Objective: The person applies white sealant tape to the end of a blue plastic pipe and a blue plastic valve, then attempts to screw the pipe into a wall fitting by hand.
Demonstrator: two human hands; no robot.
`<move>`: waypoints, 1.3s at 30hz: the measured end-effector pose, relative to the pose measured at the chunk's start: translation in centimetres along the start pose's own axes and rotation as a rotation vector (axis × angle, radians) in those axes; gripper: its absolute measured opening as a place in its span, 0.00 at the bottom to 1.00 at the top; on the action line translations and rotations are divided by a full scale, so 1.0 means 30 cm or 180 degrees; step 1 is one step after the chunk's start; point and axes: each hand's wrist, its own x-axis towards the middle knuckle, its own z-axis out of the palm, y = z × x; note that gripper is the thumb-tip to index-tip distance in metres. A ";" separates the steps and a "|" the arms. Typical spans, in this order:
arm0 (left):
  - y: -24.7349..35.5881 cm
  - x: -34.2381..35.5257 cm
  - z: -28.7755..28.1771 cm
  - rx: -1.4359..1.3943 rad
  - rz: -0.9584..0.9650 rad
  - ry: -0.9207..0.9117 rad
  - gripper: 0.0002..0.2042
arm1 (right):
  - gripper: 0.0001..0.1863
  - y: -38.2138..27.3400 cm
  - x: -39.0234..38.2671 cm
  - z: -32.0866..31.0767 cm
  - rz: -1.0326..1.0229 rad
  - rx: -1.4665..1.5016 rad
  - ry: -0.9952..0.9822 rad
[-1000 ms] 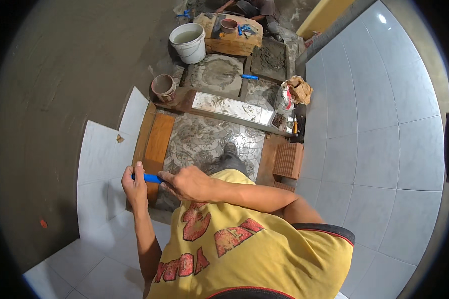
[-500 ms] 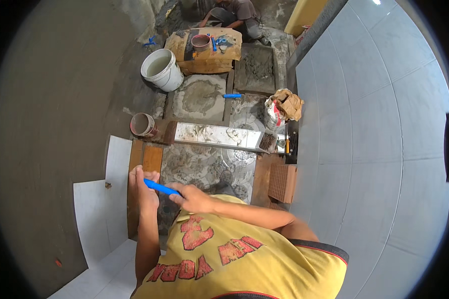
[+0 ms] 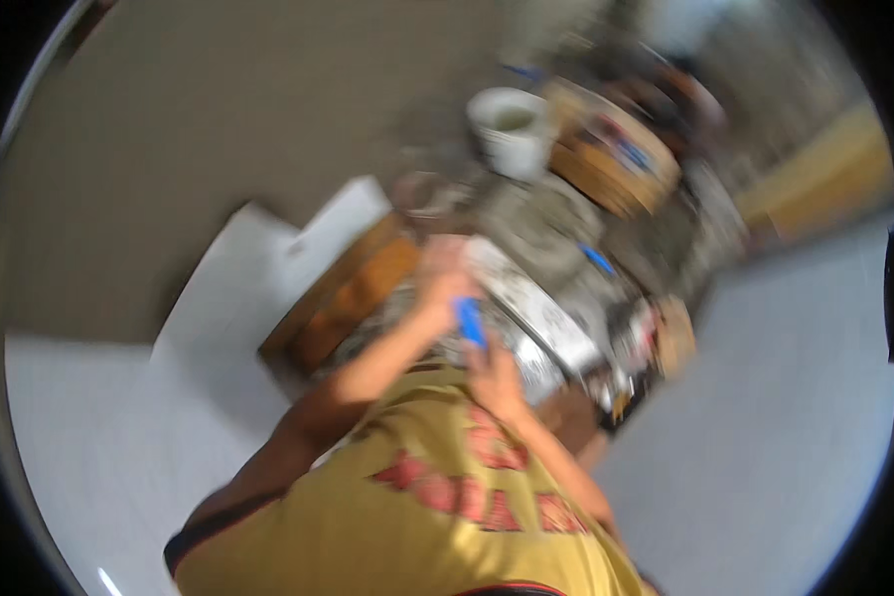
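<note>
Motion smears much of the head view. My right hand (image 3: 495,379), in front of my yellow shirt, is closed on the lower end of a short blue bar (image 3: 470,322) whose exact kind I cannot make out. Its other end points up beside my left wrist. Reaching further out, my left hand (image 3: 447,266) is near the end of a long white board (image 3: 526,298) streaked with dirt; its fingers are blurred, so their hold cannot be told. Left of that arm lies an orange-brown plank (image 3: 368,288), alongside white wall tiles (image 3: 343,223).
A white bucket (image 3: 512,149) stands ahead, beside a cardboard-topped box (image 3: 606,164). A small tub (image 3: 429,196) sits nearer. Another blue piece (image 3: 597,259) lies on the floor; a crumpled brown paper bag (image 3: 673,338) is at right, near the tiled wall (image 3: 765,397). A person (image 3: 675,99) crouches behind the box.
My view has swung to the left, so the room appears tilted and shifted right. The blue bar has turned more upright between my hands, still in my right hand.
</note>
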 end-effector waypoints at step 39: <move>0.469 -0.224 -0.306 -0.0490 0.0066 -0.0971 0.14 | 0.22 -0.521 0.081 -0.223 -0.1869 -0.1121 -0.0256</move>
